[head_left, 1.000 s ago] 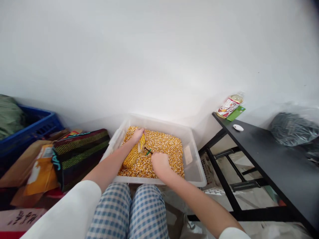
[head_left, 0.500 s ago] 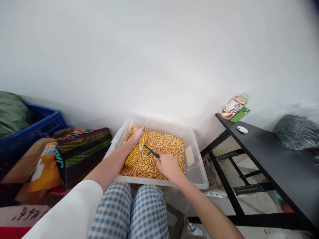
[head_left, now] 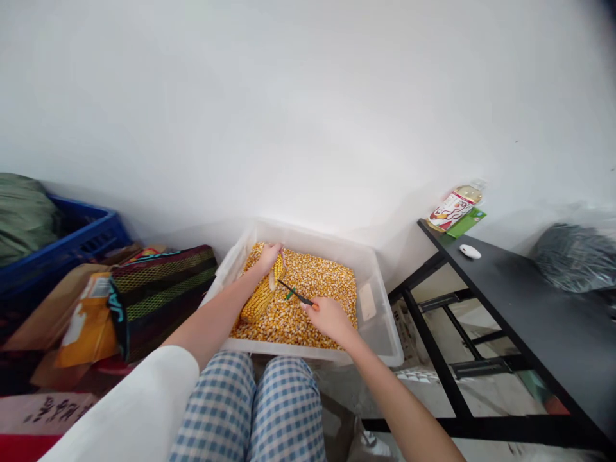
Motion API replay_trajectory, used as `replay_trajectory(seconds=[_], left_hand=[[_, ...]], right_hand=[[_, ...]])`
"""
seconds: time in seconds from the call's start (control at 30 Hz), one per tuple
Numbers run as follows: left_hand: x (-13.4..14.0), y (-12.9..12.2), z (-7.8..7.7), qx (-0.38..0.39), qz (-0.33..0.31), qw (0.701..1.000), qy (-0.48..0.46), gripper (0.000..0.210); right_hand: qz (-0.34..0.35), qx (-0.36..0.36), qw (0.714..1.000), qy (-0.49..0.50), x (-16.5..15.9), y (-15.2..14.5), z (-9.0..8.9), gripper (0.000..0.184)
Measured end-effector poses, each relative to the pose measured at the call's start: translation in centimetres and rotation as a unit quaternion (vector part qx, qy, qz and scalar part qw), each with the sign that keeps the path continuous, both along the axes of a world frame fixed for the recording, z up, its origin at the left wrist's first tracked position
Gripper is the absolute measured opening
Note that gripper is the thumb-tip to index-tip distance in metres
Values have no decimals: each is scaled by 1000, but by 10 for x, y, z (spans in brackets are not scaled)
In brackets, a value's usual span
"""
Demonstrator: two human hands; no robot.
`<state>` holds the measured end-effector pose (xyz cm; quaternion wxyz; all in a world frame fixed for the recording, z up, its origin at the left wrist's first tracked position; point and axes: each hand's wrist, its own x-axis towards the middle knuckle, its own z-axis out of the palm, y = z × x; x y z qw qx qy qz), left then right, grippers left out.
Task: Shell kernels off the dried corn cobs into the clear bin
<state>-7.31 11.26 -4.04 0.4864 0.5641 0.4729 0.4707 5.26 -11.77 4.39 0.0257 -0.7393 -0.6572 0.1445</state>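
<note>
Holding a steeply slanted corn cob (head_left: pixel 278 267) just lower left of frame centre, the left hand (head_left: pixel 268 258) grips its upper end. The right hand (head_left: pixel 330 316) clasps a dark-shafted tool (head_left: pixel 297 294), tip pointing up-left beside the cob's lower end.

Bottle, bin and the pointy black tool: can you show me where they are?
Bottle (head_left: pixel 451 210): head view, on its label.
Bin (head_left: pixel 332 248): head view, on its far wall.
Tool (head_left: pixel 298 295): head view, on its black shaft.

Black table (head_left: pixel 522 295) — labelled bottle (head_left: pixel 451 208), green packet (head_left: pixel 466 223), white oval object (head_left: pixel 470 251), dark bagged bundle (head_left: pixel 575 258)
</note>
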Motion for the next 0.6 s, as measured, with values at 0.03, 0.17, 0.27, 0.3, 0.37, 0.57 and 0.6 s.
replay_trajectory(seconds=[0.03,0.17,0.27,0.3,0.37,0.57,0.6], left_hand=[[0,0,-1,-1,2,1000,4,29],[3,1,-3,5,-2,1000,24,30],[6,-1,-2,11,-16,999,35,31],[6,-1,-2,11,-17,999,35,31],[7,-2,0,6,-14,999,37,31],[7,-5,4,10,-10,997,70,32],[8,-6,5,9,-6,997,73,32]], right_hand=[[3,2,1000,6,1,0,-1,44],[26,10,1000,1,9,4,-2,42],[46,1,999,-13,16,9,1,43],[52,-2,999,-18,19,11,2,44],[61,-5,998,-30,22,15,5,45],[88,-2,993,-76,21,25,11,40],[89,-2,993,-77,20,26,11,41]])
